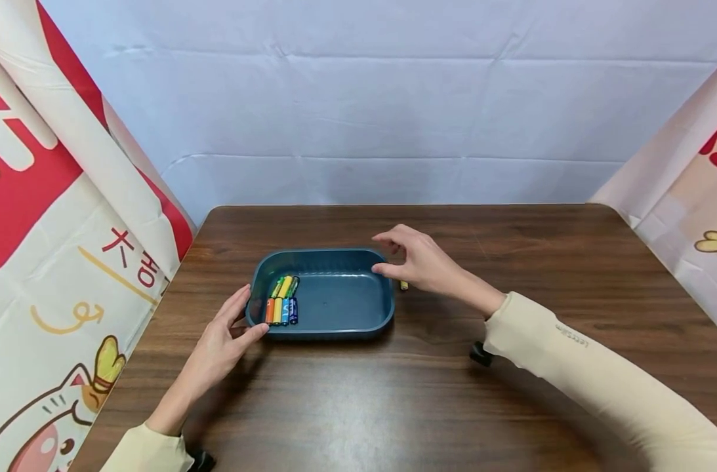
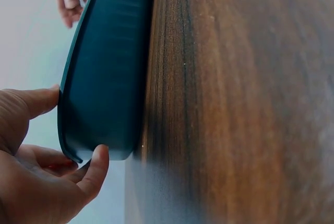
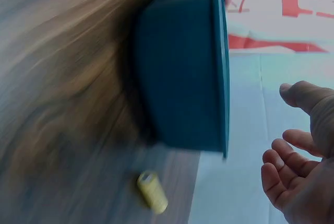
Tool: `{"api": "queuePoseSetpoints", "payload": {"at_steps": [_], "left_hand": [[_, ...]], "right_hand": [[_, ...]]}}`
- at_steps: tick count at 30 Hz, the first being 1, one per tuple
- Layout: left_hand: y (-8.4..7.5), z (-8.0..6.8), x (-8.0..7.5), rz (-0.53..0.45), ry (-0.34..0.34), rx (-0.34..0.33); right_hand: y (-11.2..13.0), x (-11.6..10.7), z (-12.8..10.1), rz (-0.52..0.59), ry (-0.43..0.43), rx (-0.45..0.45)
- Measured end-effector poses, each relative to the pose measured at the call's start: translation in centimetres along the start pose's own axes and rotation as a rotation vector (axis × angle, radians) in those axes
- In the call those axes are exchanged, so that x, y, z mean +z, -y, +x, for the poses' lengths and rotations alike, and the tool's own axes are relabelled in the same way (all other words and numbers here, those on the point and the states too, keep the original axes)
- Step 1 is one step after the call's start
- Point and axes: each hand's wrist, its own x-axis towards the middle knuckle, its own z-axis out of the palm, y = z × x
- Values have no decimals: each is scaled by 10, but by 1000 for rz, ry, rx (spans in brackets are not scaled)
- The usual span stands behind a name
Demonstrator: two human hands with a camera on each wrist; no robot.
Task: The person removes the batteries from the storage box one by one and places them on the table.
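A dark blue plastic tray [image 1: 352, 308] sits on the wooden table. Several AA-size batteries [image 1: 285, 308] lie side by side in two rows at its left end, in orange, yellow, green and blue. My left hand [image 1: 225, 334] grips the tray's left end, thumb at the near rim and fingers around the outer corner. Over the right end hovers my right hand [image 1: 420, 259], thumb and fingers spread apart with nothing between them. One yellow battery [image 3: 152, 192] lies on the table just outside the tray's right end, partly hidden by the right hand in the head view.
The brown wooden table [image 1: 358, 406] reaches to a pale cloth backdrop [image 1: 382, 118]. Printed cloths hang at the left and right sides. A black wrist-camera part [image 1: 481, 354] shows beneath the right sleeve.
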Motion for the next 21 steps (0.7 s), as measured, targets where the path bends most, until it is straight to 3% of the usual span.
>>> {"api": "queuePoseSetpoints", "payload": {"at_steps": [6, 21], "left_hand": [[-1, -2, -3, 10, 2, 4], [-6, -7, -1, -27, -1, 18]], "right_hand": [[20, 20, 23, 43, 69, -34], [44, 87, 52, 107, 304, 52]]}}
